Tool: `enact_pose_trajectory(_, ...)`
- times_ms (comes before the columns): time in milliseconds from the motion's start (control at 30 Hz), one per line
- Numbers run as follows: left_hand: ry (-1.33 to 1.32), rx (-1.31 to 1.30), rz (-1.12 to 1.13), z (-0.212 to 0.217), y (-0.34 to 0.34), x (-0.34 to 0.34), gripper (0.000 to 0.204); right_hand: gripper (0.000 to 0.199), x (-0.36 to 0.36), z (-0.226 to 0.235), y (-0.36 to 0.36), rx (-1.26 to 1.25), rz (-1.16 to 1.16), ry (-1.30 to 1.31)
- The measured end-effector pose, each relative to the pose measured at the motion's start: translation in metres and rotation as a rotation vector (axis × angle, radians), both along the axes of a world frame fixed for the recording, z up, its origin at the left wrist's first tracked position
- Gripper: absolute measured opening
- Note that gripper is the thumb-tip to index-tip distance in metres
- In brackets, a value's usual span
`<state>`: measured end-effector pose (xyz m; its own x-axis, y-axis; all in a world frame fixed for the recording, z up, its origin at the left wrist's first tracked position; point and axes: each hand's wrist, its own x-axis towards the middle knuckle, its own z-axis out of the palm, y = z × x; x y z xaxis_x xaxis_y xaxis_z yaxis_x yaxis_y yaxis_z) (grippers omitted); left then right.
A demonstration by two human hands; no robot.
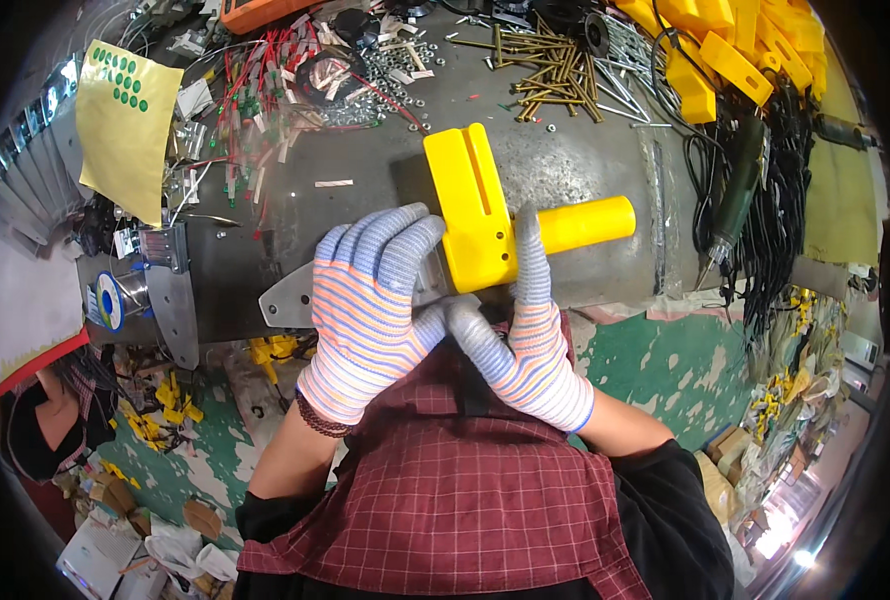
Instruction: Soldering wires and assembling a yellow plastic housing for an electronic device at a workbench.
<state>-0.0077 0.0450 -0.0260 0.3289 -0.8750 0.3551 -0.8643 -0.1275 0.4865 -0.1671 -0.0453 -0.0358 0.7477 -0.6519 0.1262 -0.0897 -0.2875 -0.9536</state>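
Yellow plastic housing (485,215) lay on the grey bench (565,170), handle pointing right, just beyond both gloved hands; right hand (530,340) gripped its body, left hand (370,310) cupped its left edge.

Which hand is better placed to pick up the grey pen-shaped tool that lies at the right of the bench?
Probably the right hand. It is on the side of the pen-shaped tool, and only its fingers rest on the yellow plastic part. The left hand is farther away and presses the part near the grey metal plate.
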Motion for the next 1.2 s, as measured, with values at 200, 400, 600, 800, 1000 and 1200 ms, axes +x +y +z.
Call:
enact_pose_trajectory(200, -0.073, 0.007, 0.008, -0.006, -0.005, -0.004, 0.064, 0.072, -0.017, 0.026, -0.037, -0.109, 0.166, 0.098)
enact_pose_trajectory(400, -0.110, -0.028, 0.028, -0.001, 0.002, -0.008, 0.070, 0.034, -0.096, 0.051, -0.205, -0.925, -0.690, 0.125)
enact_pose_trajectory(600, -0.084, -0.035, 0.035, -0.005, -0.003, -0.011, 0.071, 0.073, -0.116, 0.037, -0.241, -0.874, -0.798, 1.021)
enact_pose_trajectory(800, -0.093, -0.023, 0.038, 0.000, 0.000, -0.011, 0.070, 0.077, -0.141, 0.031, -0.265, -0.375, -0.676, 0.361)
enact_pose_trajectory(1000, -0.098, -0.018, 0.037, 0.000, 0.004, -0.009, 0.069, 0.055, -0.131, 0.076, -0.207, 0.477, -0.621, -0.409)
enact_pose_trajectory(1200, -0.042, -0.067, -0.030, -0.008, -0.006, -0.002, 0.068, 0.048, -0.094, 0.094, -0.170, 0.919, -0.202, -0.683)
